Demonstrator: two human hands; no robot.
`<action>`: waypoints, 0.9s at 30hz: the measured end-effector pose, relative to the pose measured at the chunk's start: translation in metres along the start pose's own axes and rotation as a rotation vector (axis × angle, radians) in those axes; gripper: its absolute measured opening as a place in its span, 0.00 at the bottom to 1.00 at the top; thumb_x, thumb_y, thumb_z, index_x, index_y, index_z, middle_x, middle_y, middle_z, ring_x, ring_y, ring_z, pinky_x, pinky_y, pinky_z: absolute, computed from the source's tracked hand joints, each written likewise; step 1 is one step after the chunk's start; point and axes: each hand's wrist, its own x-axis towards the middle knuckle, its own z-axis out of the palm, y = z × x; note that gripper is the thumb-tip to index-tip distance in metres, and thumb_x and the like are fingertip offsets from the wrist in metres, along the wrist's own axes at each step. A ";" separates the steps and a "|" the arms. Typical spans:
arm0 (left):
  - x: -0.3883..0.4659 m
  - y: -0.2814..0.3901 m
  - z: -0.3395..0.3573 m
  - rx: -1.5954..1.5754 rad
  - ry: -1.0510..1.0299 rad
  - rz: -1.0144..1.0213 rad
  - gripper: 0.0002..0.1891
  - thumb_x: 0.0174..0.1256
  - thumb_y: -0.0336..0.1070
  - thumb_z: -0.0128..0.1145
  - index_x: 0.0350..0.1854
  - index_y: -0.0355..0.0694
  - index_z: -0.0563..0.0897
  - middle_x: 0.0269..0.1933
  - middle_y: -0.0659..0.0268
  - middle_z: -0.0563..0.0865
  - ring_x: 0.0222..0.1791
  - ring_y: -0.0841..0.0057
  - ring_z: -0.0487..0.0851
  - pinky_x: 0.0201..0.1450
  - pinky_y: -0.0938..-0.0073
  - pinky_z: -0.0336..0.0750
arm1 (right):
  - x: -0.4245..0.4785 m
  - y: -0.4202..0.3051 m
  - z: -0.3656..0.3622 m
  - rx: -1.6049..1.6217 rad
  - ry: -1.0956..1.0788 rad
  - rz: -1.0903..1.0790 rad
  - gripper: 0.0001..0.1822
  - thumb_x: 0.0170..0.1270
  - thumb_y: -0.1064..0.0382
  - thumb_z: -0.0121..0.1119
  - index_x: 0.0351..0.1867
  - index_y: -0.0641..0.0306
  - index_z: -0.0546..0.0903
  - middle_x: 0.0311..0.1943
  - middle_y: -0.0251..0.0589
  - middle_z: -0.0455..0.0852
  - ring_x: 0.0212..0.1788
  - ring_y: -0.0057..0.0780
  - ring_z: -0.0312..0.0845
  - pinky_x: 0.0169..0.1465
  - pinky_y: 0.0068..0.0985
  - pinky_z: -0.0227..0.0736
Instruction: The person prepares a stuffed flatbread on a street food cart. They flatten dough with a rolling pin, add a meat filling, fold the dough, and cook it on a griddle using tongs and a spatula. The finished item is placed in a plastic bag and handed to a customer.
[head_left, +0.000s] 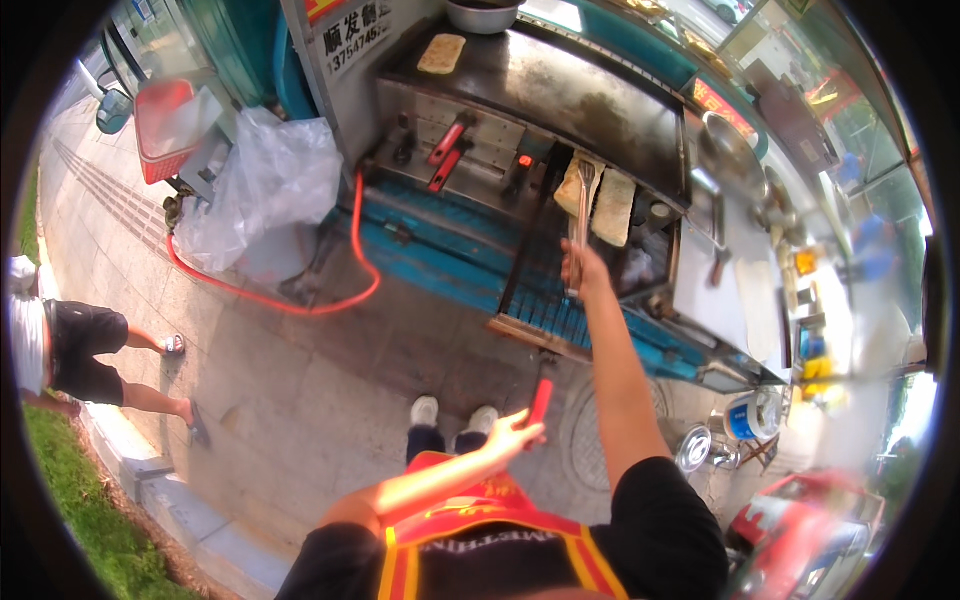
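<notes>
My right hand (586, 268) grips metal tongs (583, 202), whose tips rest on a browned flatbread (571, 185) on the pulled-out rack. A second, paler flatbread (614, 207) lies just to its right. My left hand (517, 436) is closed around the red handle (541, 402) of the drawer-like wire rack (544, 289), which extends from under the griddle. Above, the dark flat griddle (559, 82) carries one flatbread (442, 54) at its upper left, near a metal bowl (484, 16).
Red-handled levers (448, 142) stick out of the stove front. An orange hose (330, 307) loops across the pavement by a plastic bag (259, 180). A worktop (720, 300) adjoins on the right. Another person's legs (90, 352) show at far left. Metal pots (694, 448) stand low right.
</notes>
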 end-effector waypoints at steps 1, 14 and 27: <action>0.000 -0.001 -0.002 0.003 -0.013 -0.015 0.17 0.63 0.36 0.61 0.54 0.43 0.78 0.35 0.73 0.83 0.34 0.84 0.83 0.31 0.84 0.72 | -0.009 0.000 -0.005 0.007 0.002 0.007 0.12 0.64 0.62 0.58 0.47 0.64 0.76 0.31 0.33 0.80 0.25 0.22 0.73 0.22 0.20 0.70; 0.002 0.006 -0.003 0.036 -0.026 -0.021 0.14 0.62 0.35 0.61 0.50 0.42 0.80 0.37 0.73 0.83 0.34 0.81 0.84 0.35 0.80 0.75 | -0.236 0.026 -0.017 -1.784 0.498 -0.257 0.38 0.57 0.61 0.62 0.68 0.64 0.60 0.53 0.45 0.76 0.48 0.43 0.77 0.47 0.36 0.73; 0.000 0.005 -0.003 -0.026 -0.002 -0.034 0.18 0.61 0.33 0.61 0.55 0.41 0.78 0.39 0.70 0.84 0.35 0.79 0.84 0.37 0.79 0.75 | -0.214 0.052 0.024 -1.754 0.353 -0.329 0.45 0.52 0.54 0.65 0.65 0.78 0.56 0.47 0.59 0.75 0.44 0.51 0.79 0.43 0.37 0.77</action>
